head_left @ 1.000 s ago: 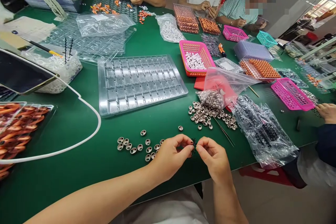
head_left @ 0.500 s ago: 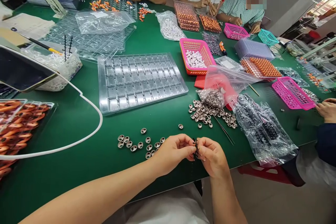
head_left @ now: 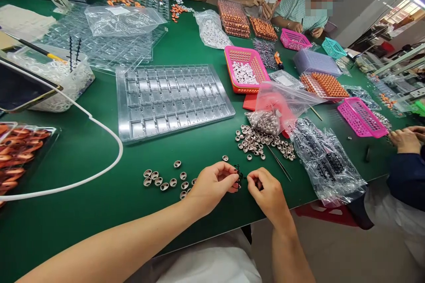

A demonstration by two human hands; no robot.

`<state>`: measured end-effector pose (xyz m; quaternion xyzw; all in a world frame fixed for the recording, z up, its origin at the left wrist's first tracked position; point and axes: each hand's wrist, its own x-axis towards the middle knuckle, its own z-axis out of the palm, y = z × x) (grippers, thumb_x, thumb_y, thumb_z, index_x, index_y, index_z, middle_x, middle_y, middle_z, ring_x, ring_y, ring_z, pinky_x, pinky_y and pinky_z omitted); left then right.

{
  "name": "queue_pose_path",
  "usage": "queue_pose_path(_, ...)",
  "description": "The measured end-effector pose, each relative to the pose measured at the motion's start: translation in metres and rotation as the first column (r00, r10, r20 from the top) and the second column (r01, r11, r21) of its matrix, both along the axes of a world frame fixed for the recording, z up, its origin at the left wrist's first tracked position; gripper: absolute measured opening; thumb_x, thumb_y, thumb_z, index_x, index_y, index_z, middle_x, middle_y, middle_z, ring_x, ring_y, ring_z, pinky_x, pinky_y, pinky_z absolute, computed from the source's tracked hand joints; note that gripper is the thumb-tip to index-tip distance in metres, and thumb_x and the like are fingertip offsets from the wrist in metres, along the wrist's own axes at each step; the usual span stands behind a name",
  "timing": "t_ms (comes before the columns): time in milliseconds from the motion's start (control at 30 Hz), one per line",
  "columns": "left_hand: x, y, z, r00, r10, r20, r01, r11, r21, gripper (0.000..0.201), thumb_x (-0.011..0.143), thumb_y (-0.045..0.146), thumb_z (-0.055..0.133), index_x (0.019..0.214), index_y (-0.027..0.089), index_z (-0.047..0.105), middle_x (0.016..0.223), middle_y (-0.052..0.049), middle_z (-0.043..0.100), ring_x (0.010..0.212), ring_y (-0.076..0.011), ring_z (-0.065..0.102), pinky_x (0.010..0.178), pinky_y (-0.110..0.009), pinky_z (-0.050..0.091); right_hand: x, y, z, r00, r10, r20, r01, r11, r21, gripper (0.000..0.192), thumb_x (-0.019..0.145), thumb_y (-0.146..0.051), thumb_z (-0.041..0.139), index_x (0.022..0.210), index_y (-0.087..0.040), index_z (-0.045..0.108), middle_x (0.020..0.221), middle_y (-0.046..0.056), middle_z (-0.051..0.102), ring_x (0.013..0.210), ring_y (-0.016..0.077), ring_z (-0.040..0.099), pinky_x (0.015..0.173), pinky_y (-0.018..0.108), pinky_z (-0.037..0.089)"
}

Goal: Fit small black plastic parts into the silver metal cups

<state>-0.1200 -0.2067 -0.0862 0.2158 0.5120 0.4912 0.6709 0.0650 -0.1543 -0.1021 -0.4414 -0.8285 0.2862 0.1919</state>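
My left hand (head_left: 210, 185) pinches a small black plastic part (head_left: 237, 172) at its fingertips, just above the green table (head_left: 99, 163). My right hand (head_left: 267, 194) is right beside it, fingers curled; whether it holds a small piece I cannot tell. A short row of small metal rings (head_left: 162, 179) lies on the table just left of my left hand. A larger scatter of metal rings (head_left: 259, 141) spills from a clear bag (head_left: 275, 110) ahead of my right hand. A clear compartment tray (head_left: 171, 99) sits further ahead.
A clear bag of black parts (head_left: 325, 159) lies at the right. Pink baskets (head_left: 245, 70) and trays of orange parts (head_left: 323, 85) stand beyond. A white cable (head_left: 99, 126) curves at the left. Other people's hands work at the far edge and at the right edge (head_left: 403, 139).
My hands have drawn slightly apart; the black part now stays with my left hand. The view shifted a little, so everything sits slightly to the left.
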Motion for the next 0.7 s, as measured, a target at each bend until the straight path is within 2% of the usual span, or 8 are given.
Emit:
queue_pose_path(167,-0.001,0.000,-0.001,0.998,-0.007,-0.064,0.009,1.000,0.025,0.018,0.075,0.029,0.067,0.083,0.015,0.059,0.077,0.000,0.061,0.077,-0.0152,0.061,0.072,-0.033,0.058,0.000,-0.002,-0.002,1.000,0.007,0.007,-0.008,1.000,0.023,0.012,0.092,-0.017,0.050,0.089,-0.020,0.062,0.080,0.002,0.057,0.069,0.0153,0.052,0.065,0.028,0.038)
queue_pose_path(300,-0.001,-0.001,-0.003,0.994,-0.014,-0.109,0.018,0.999,0.040,0.017,0.077,0.030,0.066,0.083,0.015,0.060,0.076,-0.001,0.060,0.076,-0.0153,0.060,0.072,-0.033,0.059,-0.002,-0.006,0.002,0.991,-0.084,-0.100,0.086,0.996,0.015,0.011,0.092,-0.019,0.052,0.084,-0.020,0.060,0.077,0.000,0.055,0.063,0.0133,0.048,0.061,0.027,0.039)
queue_pose_path(367,0.000,-0.002,-0.004,0.991,-0.008,-0.131,0.016,0.998,0.059,0.018,0.078,0.031,0.065,0.084,0.015,0.060,0.076,-0.001,0.060,0.076,-0.0155,0.059,0.071,-0.033,0.059,-0.004,-0.010,0.006,0.975,-0.125,-0.182,0.121,0.992,-0.033,0.010,0.092,-0.021,0.053,0.084,-0.021,0.060,0.078,0.000,0.056,0.064,0.0133,0.049,0.060,0.026,0.039)
queue_pose_path(467,0.001,-0.004,-0.004,0.985,-0.002,-0.170,0.018,0.996,0.092,0.017,0.080,0.032,0.064,0.085,0.016,0.061,0.078,-0.001,0.061,0.075,-0.0156,0.060,0.072,-0.032,0.058,-0.008,-0.017,0.014,0.956,-0.126,-0.265,0.084,0.983,-0.163,0.007,0.092,-0.025,0.056,0.089,-0.022,0.062,0.081,0.001,0.057,0.067,0.0140,0.052,0.059,0.025,0.040)
queue_pose_path(700,0.001,-0.006,0.000,0.943,-0.019,-0.333,0.069,0.988,0.139,0.015,0.081,0.031,0.062,0.085,0.017,0.063,0.082,-0.004,0.065,0.075,-0.0175,0.061,0.068,-0.029,0.054,-0.024,-0.025,0.018,0.922,-0.206,-0.329,0.084,0.934,-0.349,0.014,0.090,-0.030,0.058,0.080,-0.021,0.060,0.076,0.000,0.054,0.064,0.0139,0.049,0.056,0.024,0.039)
